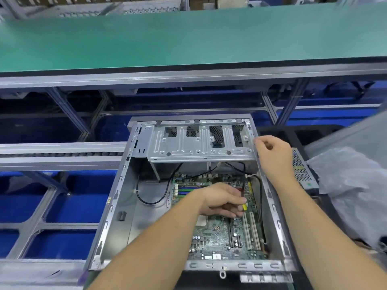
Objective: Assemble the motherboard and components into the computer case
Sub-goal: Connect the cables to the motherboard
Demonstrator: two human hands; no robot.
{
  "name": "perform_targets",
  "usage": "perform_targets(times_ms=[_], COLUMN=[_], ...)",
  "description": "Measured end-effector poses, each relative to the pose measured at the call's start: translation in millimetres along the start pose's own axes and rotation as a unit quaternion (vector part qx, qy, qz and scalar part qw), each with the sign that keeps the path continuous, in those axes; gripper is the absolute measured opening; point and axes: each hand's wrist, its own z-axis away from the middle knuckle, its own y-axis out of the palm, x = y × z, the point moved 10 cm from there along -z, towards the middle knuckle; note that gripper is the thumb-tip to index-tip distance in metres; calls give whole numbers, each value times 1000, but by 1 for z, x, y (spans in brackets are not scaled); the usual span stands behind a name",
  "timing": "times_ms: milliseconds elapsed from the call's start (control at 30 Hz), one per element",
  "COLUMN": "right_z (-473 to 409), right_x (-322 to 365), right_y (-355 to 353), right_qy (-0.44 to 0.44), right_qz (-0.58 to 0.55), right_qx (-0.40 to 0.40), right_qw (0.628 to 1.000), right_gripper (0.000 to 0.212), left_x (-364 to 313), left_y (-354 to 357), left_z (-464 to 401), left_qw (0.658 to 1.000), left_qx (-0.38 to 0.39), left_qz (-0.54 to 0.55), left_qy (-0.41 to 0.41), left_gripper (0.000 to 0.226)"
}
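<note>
An open grey computer case [117,197] lies flat in front of me. A green motherboard [217,237] sits on its floor, at the right side. My left hand [222,200] is over the board's middle, fingers curled round a small yellow connector [244,206] near the white slots. My right hand [272,155] grips the case's right wall at the corner of the metal drive cage [188,145], which spans the far end. Black cables [165,191] loop from under the cage toward the board.
A power supply with a mesh side [301,170] and crumpled plastic wrap [351,185] lie right of the case. A green-topped bench [188,38] runs across the back. Aluminium rails [58,155] and blue bins [62,208] are on the left.
</note>
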Motion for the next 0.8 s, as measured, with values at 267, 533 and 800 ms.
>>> perform_targets(times_ms=[267, 533, 800], right_z=[-2, -2, -3], right_x=[-3, -6, -7], right_y=[5, 3, 2], right_qy=[-3, 14, 18], right_qz=[-1, -8, 2], right_qx=[13, 8, 9], right_qw=[1000, 1000, 1000], right_gripper=[17, 21, 17], left_x=[-10, -26, -52], left_y=[-22, -62, -48], left_z=[-6, 6, -23], left_qw=[995, 961, 920], left_qx=[-56, -208, -283], left_qz=[-24, 47, -224], left_qy=[85, 176, 152], left_gripper=[11, 15, 15])
